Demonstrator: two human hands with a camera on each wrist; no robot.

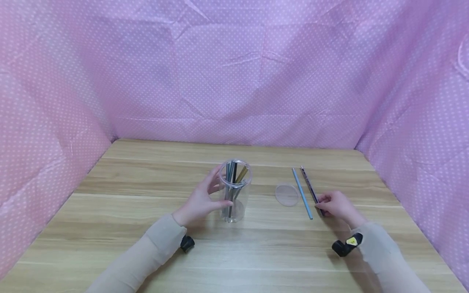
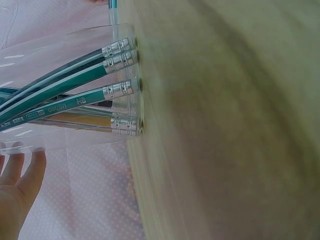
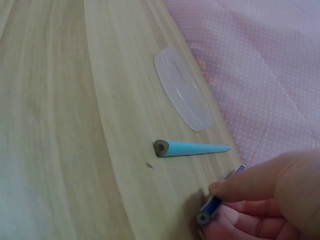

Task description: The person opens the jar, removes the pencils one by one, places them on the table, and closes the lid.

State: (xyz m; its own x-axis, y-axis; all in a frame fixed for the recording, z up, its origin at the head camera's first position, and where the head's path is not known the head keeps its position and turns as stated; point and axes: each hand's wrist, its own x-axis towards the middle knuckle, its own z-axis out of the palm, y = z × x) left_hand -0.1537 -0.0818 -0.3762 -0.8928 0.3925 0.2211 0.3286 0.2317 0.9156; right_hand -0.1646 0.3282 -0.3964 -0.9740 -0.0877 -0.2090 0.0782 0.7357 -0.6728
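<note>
A clear plastic jar (image 1: 246, 197) stands upright and open-topped on the table. My left hand (image 1: 199, 202) grips it from the left, thumb at the near side and fingers around the far side. Inside lean several pencils (image 2: 82, 102), green, dark and gold-coloured, with their metal-banded ends at the bottom. Farther right, my right hand (image 1: 338, 206) pinches the near end of a dark patterned pencil (image 1: 309, 185) between thumb and fingers. Just left of that pencil lies a light blue pencil (image 3: 195, 149), untouched.
A round clear lid (image 1: 287, 195) lies flat between the jar and the blue pencil. The wood-grain table (image 1: 256, 260) is bordered at the back and sides by pink dotted cloth (image 1: 234, 81). Each wrist carries a small black camera (image 1: 344, 246).
</note>
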